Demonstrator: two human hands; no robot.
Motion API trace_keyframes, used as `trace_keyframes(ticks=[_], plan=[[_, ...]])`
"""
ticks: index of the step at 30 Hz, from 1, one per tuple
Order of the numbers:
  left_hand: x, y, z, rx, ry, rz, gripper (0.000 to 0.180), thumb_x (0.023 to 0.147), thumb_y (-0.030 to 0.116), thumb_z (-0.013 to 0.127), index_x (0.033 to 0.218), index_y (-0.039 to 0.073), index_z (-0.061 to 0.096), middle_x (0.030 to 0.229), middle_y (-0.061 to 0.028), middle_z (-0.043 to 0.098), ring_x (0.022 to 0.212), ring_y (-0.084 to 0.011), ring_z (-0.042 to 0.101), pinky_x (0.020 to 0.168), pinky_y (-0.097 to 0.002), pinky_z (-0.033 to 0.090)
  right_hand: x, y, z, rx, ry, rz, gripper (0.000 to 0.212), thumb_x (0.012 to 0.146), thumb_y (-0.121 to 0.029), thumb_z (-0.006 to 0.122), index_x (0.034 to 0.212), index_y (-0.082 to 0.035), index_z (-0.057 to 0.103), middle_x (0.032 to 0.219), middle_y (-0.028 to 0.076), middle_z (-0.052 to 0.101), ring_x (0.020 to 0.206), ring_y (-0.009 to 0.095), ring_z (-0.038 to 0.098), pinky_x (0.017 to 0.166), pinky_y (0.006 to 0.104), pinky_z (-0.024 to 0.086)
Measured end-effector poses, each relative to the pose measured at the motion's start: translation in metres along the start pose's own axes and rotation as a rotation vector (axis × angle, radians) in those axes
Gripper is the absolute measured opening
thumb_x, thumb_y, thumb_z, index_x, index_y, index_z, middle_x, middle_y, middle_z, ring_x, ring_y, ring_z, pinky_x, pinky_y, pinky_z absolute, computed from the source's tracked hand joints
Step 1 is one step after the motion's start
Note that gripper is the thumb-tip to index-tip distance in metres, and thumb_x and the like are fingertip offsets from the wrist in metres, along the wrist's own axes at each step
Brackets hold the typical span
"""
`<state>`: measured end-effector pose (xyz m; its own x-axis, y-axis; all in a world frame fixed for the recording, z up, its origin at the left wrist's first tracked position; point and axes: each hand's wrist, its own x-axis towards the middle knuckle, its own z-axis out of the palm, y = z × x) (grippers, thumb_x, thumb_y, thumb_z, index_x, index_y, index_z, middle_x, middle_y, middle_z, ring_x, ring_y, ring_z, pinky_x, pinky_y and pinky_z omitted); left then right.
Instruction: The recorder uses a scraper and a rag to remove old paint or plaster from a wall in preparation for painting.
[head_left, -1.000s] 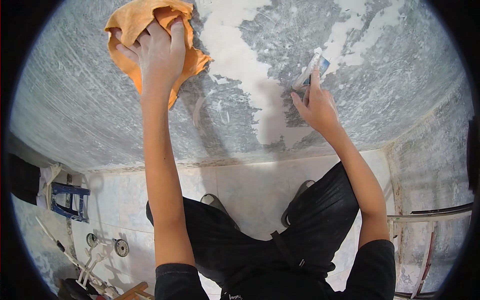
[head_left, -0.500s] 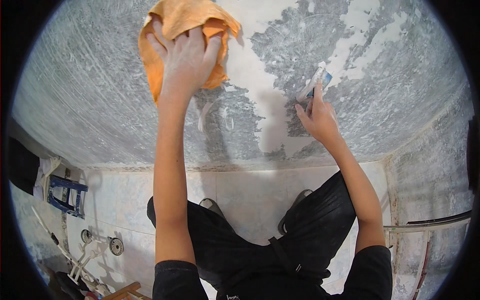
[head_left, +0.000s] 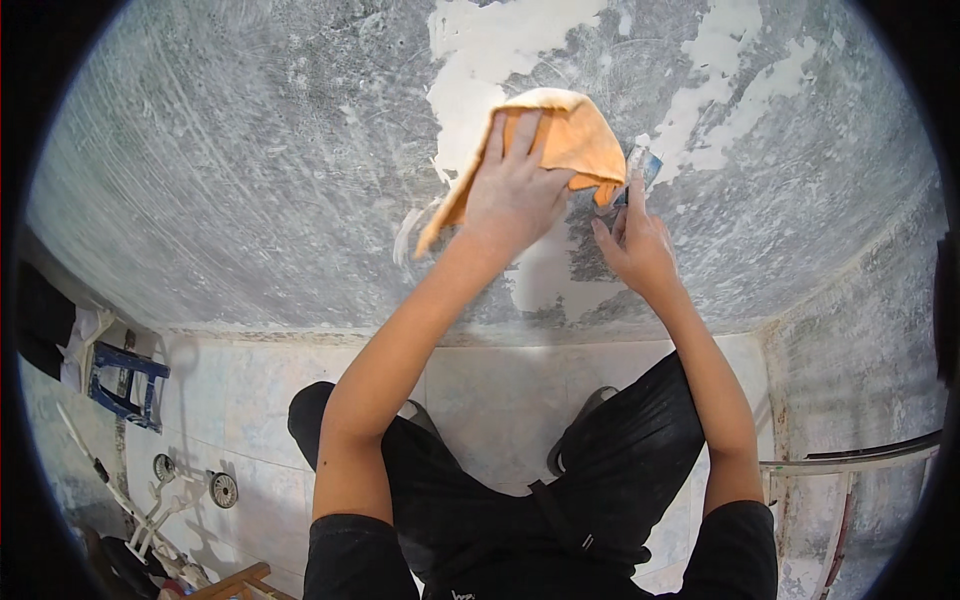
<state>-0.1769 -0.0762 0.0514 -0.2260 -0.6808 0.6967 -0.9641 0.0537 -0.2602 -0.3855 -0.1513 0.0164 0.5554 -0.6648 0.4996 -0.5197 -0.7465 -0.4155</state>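
Observation:
My left hand (head_left: 515, 195) holds an orange cloth (head_left: 575, 130) up at a patchy grey wall (head_left: 330, 130), its fingers partly tucked under a fold. The cloth lies over a smear of white filler (head_left: 475, 70), and its right corner reaches the tool in my other hand. With my right hand (head_left: 640, 250) I grip a small putty knife (head_left: 648, 168), its blade carrying white paste. My index finger stretches along the knife, while the other fingers curl round its handle, which is mostly hidden. More white filler (head_left: 715, 100) streaks the wall beyond the blade.
Below the wall lies a pale tiled floor (head_left: 260, 380), with my legs apart on it. At the left stand a blue step stool (head_left: 130, 385) and a white metal frame with wheels (head_left: 222, 489). A rail (head_left: 870, 450) runs along the right wall. A wooden piece (head_left: 235, 585) is at lower left.
My left hand has carried the cloth right and downward across the filler, close to the putty knife. My right hand has barely moved and keeps its grip.

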Motion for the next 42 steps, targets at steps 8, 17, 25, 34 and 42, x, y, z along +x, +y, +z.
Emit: trace_keyframes(ticks=[8, 17, 25, 34, 42], plan=[[0.038, -0.047, -0.060, 0.149, 0.274, -0.270, 0.030, 0.086, 0.033, 0.066, 0.093, 0.006, 0.077, 0.129, -0.0226, 0.054, 0.133, -0.0408, 0.045, 0.118, -0.0547, 0.036, -0.006, 0.006, -0.010, 0.079, 0.003, -0.006, 0.097, 0.089, -0.016, 0.071, 0.167, -0.012, 0.013, 0.063, 0.010, 0.062, 0.057, 0.030, 0.062, 0.059, 0.0394, 0.050], [0.026, -0.146, -0.045, 0.303, 0.162, -0.314, 0.039, 0.093, 0.041, 0.062, 0.104, 0.005, 0.072, 0.087, -0.0196, 0.069, 0.104, -0.0432, 0.062, 0.098, -0.0607, 0.040, -0.012, 0.023, -0.015, 0.049, -0.099, -0.062, 0.099, 0.089, -0.011, 0.071, 0.168, -0.020, 0.012, 0.062, 0.009, 0.058, 0.058, 0.031, 0.061, 0.060, 0.0389, 0.048], [0.045, -0.026, -0.022, -0.045, 0.369, -0.030, 0.043, 0.096, 0.050, 0.056, 0.127, 0.024, 0.070, 0.147, -0.0073, 0.052, 0.144, -0.0327, 0.039, 0.123, -0.0568, 0.019, -0.021, 0.018, -0.012, 0.088, -0.148, 0.016, 0.097, 0.089, -0.012, 0.071, 0.167, -0.022, 0.015, 0.064, 0.010, 0.057, 0.062, 0.034, 0.061, 0.065, 0.0411, 0.050], [0.015, -0.177, -0.076, -0.063, 0.968, -0.496, 0.046, 0.102, 0.045, 0.050, 0.126, 0.011, 0.070, 0.145, -0.0159, 0.053, 0.140, -0.0363, 0.040, 0.119, -0.0555, 0.021, -0.024, 0.031, -0.020, 0.070, -0.138, -0.005, 0.091, 0.090, -0.014, 0.071, 0.167, -0.023, 0.022, 0.066, 0.009, 0.058, 0.060, 0.030, 0.059, 0.065, 0.0378, 0.050], [0.004, -0.174, -0.060, 0.175, 0.744, -0.556, 0.050, 0.101, 0.048, 0.050, 0.118, 0.008, 0.074, 0.132, -0.0308, 0.058, 0.142, -0.0572, 0.024, 0.113, -0.0753, 0.010, -0.024, 0.015, -0.015, -0.027, 0.044, -0.140, 0.078, 0.090, -0.012, 0.068, 0.162, -0.016, 0.036, 0.103, 0.014, 0.061, 0.092, 0.029, 0.062, 0.081, 0.0373, 0.051]])
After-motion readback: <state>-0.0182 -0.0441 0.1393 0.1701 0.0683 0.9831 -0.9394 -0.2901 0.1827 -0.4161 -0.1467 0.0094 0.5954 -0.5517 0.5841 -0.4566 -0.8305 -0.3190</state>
